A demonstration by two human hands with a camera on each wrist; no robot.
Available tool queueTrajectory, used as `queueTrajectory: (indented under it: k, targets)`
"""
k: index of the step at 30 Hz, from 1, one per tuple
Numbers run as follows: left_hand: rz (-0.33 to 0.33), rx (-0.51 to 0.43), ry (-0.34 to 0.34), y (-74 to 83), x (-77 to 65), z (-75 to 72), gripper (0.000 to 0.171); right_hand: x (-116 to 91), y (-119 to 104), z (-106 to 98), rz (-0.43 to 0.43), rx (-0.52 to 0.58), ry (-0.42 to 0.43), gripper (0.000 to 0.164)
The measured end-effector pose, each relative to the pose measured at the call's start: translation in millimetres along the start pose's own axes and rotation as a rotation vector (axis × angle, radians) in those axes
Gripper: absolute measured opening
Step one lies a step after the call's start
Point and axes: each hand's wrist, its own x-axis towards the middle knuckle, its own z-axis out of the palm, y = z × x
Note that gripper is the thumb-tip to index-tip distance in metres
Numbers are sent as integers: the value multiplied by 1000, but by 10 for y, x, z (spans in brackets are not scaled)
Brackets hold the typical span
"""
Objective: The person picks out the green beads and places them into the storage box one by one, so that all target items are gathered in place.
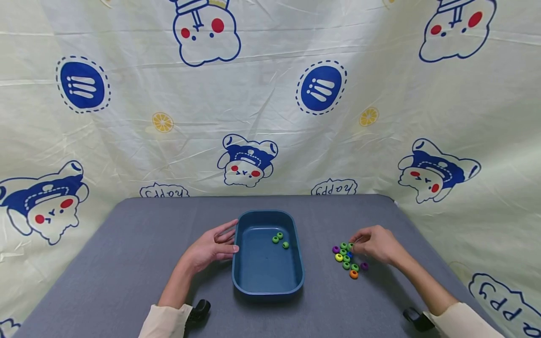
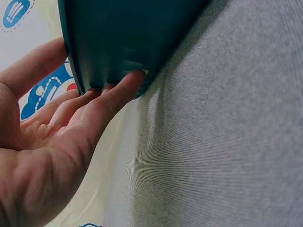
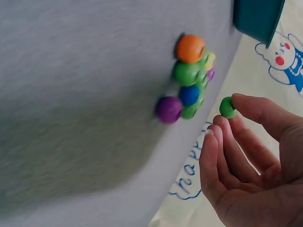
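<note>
My right hand pinches a green bead between thumb and fingertips, lifted off the table in the right wrist view. Close beside it lies a loose cluster of beads: several green, an orange bead, a yellow bead, a blue bead and purple ones such as this purple bead. With fingers mostly straight, my left hand touches the left side of a blue rectangular tray. Inside that tray sit three green beads.
Grey cloth covers the table. Behind it hangs a pale printed curtain that also runs down both sides. A black strap is worn at the left wrist, with another black strap at the right.
</note>
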Motion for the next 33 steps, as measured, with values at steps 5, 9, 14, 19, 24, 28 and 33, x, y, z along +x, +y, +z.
queueTrajectory:
  k: [5, 9, 14, 19, 24, 28, 33]
  targets:
    - [2, -3, -4, -2, 2, 5, 78, 70, -175, 29, -32, 22, 3, 17]
    - [1, -5, -6, 1, 4, 4, 78, 131, -318, 61, -59, 64, 6, 17]
    - [0, 2, 4, 3, 5, -6, 78, 228, -496, 78, -94, 90, -1, 17]
    - [-1, 9, 6, -3, 4, -8, 78, 295, -673, 96, -123, 87, -9, 16]
    - [-2, 12, 10, -7, 4, -5, 78, 345, -831, 135, -157, 72, -4, 17]
    - [-3, 11, 12, -9, 9, -5, 78, 382, -941, 173, -179, 76, -2, 17]
    - [-5, 8, 15, -9, 11, -6, 77, 422, -1066, 242, -205, 82, 10, 15]
